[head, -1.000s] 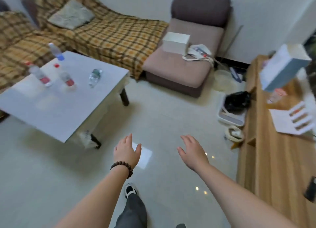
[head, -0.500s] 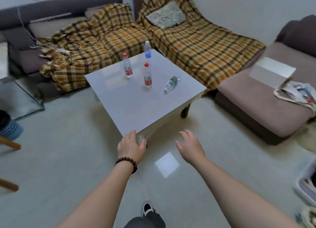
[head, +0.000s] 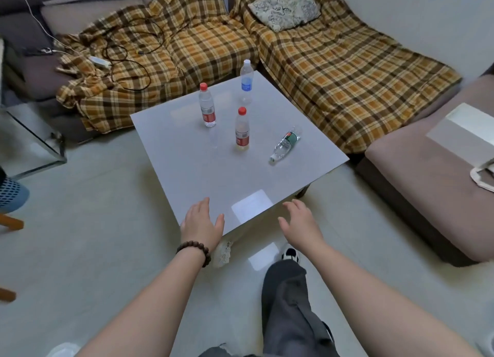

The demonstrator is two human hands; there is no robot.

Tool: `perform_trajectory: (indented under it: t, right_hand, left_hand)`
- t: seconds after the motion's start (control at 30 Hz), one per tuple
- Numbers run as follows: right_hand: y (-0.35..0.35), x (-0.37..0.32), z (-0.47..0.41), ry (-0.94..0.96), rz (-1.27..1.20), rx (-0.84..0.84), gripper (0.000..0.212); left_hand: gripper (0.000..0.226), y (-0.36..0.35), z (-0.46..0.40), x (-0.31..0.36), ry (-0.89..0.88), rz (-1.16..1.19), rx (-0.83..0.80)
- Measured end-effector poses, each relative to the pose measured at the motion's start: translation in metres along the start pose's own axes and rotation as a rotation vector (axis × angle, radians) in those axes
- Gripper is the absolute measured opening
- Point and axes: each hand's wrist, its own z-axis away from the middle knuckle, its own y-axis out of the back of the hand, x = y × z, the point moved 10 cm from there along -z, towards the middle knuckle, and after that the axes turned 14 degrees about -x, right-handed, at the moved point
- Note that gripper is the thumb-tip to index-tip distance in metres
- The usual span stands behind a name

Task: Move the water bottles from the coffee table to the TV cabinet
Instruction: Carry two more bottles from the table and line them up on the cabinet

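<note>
A white square coffee table (head: 203, 174) stands ahead of me. Three bottles stand upright on it: a red-capped one (head: 207, 105) at the far left, a second red-capped one (head: 242, 130) nearer the middle, and a blue-labelled one (head: 246, 81) at the far corner. A green-labelled bottle (head: 285, 144) lies on its side toward the right edge. My left hand (head: 202, 225), with a bead bracelet at the wrist, hovers open over the table's near corner. My right hand (head: 300, 223) is open just past that corner, over the floor. Neither touches a bottle. The TV cabinet is out of view.
A sofa with a plaid blanket (head: 320, 51) wraps the table's far sides, with tangled cables (head: 125, 54) on it. A brown chaise (head: 433, 185) with a white box (head: 465, 132) lies to the right. A glass side table (head: 32, 142) stands left. My leg (head: 288, 298) steps forward on the tiled floor.
The view has swung left from the wooden cabinet to the coffee table, and I have come close to it. Both hands stay open and now reach its near corner.
</note>
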Motion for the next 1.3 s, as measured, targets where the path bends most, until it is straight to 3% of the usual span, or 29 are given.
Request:
perform_trajectory:
  t: [0.3,0.57,0.67,0.9,1.03,1.13,1.3]
  right_hand:
    - [0.096,0.018,-0.208,0.065,0.11,-0.162,0.047]
    - [0.15,0.043,-0.325,0.075,0.206,-0.254,0.047]
    - [0.152,0.048,-0.365,0.07,0.294,-0.253,0.053]
    - [0.115,0.061,-0.453,0.158,0.609,-0.305,0.079]
    - [0.093,0.065,-0.483,0.246,0.784,-0.369,0.07]
    - [0.083,0.067,-0.496,0.317,0.875,-0.356,0.059]
    - [0.087,0.068,-0.501,0.32,0.807,-0.298,0.056]
  left_hand:
    - [0.061,0.016,-0.176,0.059,0.219,0.104,0.032]
    - [0.056,0.007,-0.271,0.103,0.41,0.456,0.054]
    - [0.069,0.004,-0.302,0.099,0.476,0.524,0.065]
    - [0.106,-0.015,-0.391,0.095,0.395,0.59,0.046]
    - [0.113,-0.022,-0.424,0.095,0.307,0.653,0.095]
    - [0.102,-0.02,-0.436,0.097,0.25,0.641,0.132]
    - [0.059,-0.011,-0.439,0.102,0.246,0.58,0.134]
